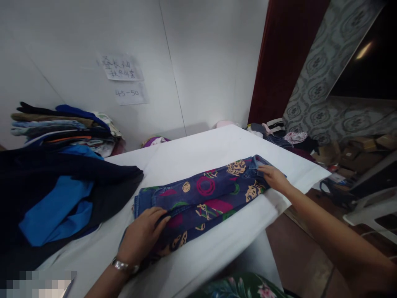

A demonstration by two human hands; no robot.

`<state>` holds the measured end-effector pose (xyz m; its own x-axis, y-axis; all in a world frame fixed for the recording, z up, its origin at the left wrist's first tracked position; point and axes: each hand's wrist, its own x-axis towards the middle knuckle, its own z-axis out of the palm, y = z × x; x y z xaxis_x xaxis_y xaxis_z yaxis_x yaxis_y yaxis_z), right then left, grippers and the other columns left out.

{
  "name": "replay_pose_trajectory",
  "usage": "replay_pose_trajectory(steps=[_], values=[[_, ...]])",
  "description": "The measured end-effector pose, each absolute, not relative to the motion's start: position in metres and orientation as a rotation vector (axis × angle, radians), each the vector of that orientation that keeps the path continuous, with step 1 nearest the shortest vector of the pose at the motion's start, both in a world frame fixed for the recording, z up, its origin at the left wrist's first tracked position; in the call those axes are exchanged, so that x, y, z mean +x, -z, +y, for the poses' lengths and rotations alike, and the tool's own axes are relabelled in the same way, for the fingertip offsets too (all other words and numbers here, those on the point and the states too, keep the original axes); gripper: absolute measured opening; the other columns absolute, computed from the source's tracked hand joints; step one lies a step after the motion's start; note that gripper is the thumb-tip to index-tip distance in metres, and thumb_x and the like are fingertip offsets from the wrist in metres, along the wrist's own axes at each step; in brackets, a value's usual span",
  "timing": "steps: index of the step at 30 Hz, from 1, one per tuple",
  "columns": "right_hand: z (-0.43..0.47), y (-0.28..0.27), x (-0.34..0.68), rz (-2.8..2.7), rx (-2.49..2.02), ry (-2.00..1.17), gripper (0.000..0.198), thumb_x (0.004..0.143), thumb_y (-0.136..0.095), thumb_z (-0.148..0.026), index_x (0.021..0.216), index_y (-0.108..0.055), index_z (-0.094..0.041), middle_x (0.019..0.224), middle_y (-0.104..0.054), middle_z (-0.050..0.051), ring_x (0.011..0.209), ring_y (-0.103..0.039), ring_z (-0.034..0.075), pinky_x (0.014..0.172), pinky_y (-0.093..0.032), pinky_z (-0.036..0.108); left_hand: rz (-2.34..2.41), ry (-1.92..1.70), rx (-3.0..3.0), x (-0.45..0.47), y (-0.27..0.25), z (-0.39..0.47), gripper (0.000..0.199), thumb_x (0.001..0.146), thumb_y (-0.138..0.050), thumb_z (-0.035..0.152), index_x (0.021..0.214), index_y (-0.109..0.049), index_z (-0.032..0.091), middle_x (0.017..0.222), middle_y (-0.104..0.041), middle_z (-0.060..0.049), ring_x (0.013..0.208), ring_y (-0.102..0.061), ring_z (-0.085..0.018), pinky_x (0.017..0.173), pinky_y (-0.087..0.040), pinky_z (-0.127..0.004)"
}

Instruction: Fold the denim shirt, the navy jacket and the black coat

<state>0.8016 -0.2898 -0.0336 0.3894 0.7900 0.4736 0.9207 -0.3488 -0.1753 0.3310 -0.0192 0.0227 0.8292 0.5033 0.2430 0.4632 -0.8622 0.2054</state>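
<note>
2 hands [145, 231] [273, 178] touch patterned garment [214, 203]; wall note [132, 93] reads "45-50".

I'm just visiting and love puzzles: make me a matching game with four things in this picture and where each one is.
1. Patterned garment
2. Silvery band
3. Paper notices
4. Stack of clothes

A. Stuck to the pale wall
B. Piled at the picture's left
C. Lying on the white table
D. Around the wrist of the left hand

Pairs: 1-C, 2-D, 3-A, 4-B
</note>
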Motion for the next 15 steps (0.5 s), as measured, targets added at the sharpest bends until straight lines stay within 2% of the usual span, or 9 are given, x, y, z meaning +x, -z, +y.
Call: replay_pose_trajectory(steps=[4,9,11,15], values=[[-0.238,0.022,0.82,-1.457,-2.284,0.348,0.039,0.085,-0.039,-0.017,0.109,-0.069,-0.022,0.117,-0.066,0.005,0.11,-0.06,0.021,0.099,-0.047,0.037,0.747,-0.407,2.894,0.367,-0.032,0.011,0.039,0.089,-0.041,0.045,0.101,-0.069,0.02,0.11,-0.067,-0.008,0.104,-0.06,-0.024,0.093,-0.047,-0.038],[-0.189,0.026,0.839,-1.512,-2.441,0.231,0.036,0.087,-0.043,-0.02,0.113,-0.068,-0.021,0.117,-0.067,0.007,0.112,-0.058,0.022,0.099,-0.044,0.035,0.854,-0.192,2.937,0.412,-0.023,0.048,0.041,0.091,-0.039,0.036,0.116,-0.062,0.013,0.128,-0.058,-0.013,0.12,-0.051,-0.025,0.104,-0.037,-0.037],[-0.181,0.027,0.845,-1.516,-2.473,0.205,0.034,0.085,-0.048,-0.023,0.112,-0.068,-0.021,0.112,-0.068,0.008,0.109,-0.06,0.023,0.095,-0.046,0.035,0.884,-0.122,2.949,0.424,-0.015,0.058,0.04,0.092,-0.038,0.034,0.119,-0.06,0.015,0.128,-0.058,-0.012,0.12,-0.051,-0.024,0.103,-0.038,-0.036],[-0.179,0.024,0.854,-1.51,-2.539,0.167,0.035,0.081,-0.056,-0.03,0.112,-0.069,-0.02,0.105,-0.07,0.01,0.1,-0.062,0.025,0.089,-0.046,0.034,0.9,0.006,2.943,0.437,-0.006,0.067,0.036,0.093,-0.037,0.032,0.113,-0.064,0.019,0.111,-0.065,-0.01,0.105,-0.058,-0.023,0.092,-0.043,-0.034]])
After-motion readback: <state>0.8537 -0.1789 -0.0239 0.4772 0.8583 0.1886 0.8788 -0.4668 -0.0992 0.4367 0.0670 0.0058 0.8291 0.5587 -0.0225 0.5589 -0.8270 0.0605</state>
